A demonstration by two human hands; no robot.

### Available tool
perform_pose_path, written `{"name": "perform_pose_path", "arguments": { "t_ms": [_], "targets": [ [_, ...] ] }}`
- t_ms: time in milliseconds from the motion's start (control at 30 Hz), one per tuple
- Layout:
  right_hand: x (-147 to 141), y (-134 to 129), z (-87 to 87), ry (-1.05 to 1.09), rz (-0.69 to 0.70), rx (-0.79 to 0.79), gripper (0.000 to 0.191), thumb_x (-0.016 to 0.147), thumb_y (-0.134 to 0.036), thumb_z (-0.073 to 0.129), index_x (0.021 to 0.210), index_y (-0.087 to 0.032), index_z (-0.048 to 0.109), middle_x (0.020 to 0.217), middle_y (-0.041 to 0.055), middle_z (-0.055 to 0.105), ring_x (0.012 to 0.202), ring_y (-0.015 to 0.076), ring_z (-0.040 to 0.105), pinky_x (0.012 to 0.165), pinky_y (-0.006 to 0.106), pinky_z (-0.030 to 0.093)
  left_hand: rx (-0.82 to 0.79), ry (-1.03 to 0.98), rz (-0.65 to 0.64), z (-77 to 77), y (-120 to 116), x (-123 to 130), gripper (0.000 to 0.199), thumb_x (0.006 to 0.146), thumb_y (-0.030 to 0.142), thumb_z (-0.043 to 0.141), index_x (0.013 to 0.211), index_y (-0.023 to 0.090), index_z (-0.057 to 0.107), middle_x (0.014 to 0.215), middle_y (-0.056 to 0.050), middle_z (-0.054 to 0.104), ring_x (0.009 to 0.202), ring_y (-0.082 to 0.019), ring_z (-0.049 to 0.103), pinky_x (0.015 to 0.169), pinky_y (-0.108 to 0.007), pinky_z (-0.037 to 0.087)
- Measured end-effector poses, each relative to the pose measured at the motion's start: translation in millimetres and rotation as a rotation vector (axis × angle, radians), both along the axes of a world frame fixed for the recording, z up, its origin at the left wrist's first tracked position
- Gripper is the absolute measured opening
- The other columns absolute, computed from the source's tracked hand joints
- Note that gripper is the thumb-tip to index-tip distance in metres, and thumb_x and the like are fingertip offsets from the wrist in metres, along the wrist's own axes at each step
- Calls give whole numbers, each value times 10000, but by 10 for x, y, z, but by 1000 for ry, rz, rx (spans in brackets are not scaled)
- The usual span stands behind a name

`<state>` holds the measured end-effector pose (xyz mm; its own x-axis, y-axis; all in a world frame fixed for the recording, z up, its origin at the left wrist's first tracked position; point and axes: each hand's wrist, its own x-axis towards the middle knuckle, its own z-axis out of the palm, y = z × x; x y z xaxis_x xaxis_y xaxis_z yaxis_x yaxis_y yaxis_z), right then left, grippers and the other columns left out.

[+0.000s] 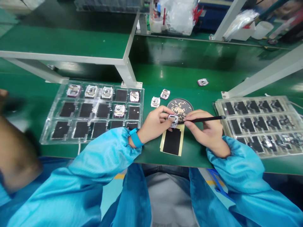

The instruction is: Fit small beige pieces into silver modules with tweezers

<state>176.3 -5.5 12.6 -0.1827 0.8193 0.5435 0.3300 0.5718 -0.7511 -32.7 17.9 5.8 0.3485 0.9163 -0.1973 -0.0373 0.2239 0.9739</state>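
My left hand [157, 123] grips a small silver watch-like case [173, 121] between thumb and fingers. Pinched in my right hand [205, 128] is a black pen-shaped tool [207, 119], its tip at the right side of the case. Just behind the case lies a round dark dish [188, 106] holding many tiny tan pieces. Below my hands, a black sheet on yellowish backing [171, 142] rests on the green table. Two more cases, one silver [155, 102] and one with a pinkish edge [165, 94], lie left of the dish.
A clear tray [93, 143] at left holds several cases in black-lined compartments. Another tray [219, 108] at right holds dark parts. One case [202, 82] lies farther back. White-framed shelves [61, 56] stand behind. At far left is another person's arm [17, 151].
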Motion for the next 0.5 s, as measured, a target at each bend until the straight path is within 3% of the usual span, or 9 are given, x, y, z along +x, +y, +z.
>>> {"name": "perform_pose_path", "arguments": {
  "t_ms": [500],
  "targets": [
    [24, -3, 21, -21, 51, 14, 206, 859, -154, 754, 1025, -270, 726, 956, 69, 771, 920, 259, 733, 824, 459, 623, 31, 21, 14, -21, 12, -12, 278, 809, 213, 774, 1013, 163, 591, 844, -31, 742, 575, -119, 698, 530, -224, 582]
  ]
}}
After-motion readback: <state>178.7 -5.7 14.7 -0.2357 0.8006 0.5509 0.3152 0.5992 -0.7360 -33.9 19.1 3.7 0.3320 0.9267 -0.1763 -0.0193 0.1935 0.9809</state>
